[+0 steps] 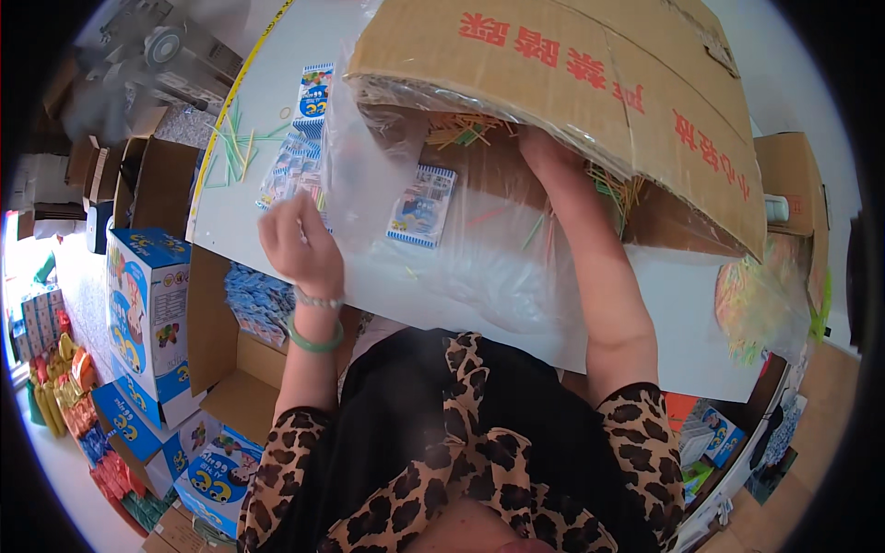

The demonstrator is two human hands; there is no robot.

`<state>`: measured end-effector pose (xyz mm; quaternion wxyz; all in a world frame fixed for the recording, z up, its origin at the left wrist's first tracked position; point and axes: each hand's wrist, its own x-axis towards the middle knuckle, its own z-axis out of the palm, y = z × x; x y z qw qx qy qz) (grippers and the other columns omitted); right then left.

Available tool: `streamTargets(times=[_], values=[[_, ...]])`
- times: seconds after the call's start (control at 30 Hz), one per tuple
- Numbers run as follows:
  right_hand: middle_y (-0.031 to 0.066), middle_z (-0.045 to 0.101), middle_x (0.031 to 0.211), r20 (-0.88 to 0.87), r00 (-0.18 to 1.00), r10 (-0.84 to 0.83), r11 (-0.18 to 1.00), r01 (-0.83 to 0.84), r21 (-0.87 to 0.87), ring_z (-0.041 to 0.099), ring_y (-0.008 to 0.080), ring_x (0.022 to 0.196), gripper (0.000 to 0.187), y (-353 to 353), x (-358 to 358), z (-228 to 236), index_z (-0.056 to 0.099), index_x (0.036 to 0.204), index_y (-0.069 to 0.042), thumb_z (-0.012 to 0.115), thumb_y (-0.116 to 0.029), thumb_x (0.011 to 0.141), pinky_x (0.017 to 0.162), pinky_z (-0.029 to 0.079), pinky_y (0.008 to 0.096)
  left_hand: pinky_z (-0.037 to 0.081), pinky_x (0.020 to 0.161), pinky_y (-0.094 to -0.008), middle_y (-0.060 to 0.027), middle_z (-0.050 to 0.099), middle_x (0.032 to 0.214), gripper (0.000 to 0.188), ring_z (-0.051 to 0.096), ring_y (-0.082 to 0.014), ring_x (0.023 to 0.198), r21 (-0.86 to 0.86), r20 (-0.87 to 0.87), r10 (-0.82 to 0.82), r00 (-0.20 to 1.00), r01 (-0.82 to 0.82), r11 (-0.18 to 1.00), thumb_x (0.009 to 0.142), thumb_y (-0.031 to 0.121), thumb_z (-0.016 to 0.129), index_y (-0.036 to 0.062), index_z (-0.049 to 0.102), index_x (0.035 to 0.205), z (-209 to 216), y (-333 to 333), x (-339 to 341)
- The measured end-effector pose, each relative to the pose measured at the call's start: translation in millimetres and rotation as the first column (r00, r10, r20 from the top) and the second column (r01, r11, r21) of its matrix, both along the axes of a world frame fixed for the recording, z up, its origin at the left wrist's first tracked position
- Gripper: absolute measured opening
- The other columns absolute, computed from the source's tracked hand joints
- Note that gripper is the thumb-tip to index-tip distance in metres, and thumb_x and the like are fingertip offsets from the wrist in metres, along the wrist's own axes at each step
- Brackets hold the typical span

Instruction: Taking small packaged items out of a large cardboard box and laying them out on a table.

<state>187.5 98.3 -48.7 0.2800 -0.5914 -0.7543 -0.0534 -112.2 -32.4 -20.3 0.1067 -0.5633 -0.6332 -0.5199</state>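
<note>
My left hand (300,238) hovers over the left part of the table with its fingers curled in, slightly blurred. Whatever they may hold is too hidden to make out. Just beyond it lie several small blue-and-white printed packets (293,164), and another packet (313,92) sits farther back. One more packet (421,206) rests by itself on clear plastic sheeting (484,276) between my arms. My right hand (546,152) reaches into a tipped cardboard box (562,64), beside a heap of thin coloured sticks (461,127). Its fingers are hidden under the box's edge.
Loose green sticks (235,152) are scattered at the table's left. An open carton (253,369) of blue packets stands below the left edge, near blue-and-white printed boxes (152,323). At right sit a clear bag of coloured sticks (761,300) and another carton (793,175).
</note>
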Motion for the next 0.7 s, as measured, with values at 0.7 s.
streamTargets(times=[0.7], values=[[0.0172, 0.051, 0.127, -0.134, 0.983, 0.126, 0.989, -0.114, 0.094, 0.043, 0.0364, 0.121, 0.039, 29, 16, -29, 0.052, 0.122, -0.007, 0.048, -0.025, 0.088, 0.102, 0.032, 0.0435, 0.045, 0.063, -0.0344, -0.0086, 0.054, 0.097, 0.024, 0.054, -0.0231, 0.071, -0.308, -0.129, -0.711, 0.692, 0.653, 0.692, 0.067, 0.000, 0.058, 0.0039, 0.060, 0.090, -1, -26, 85]])
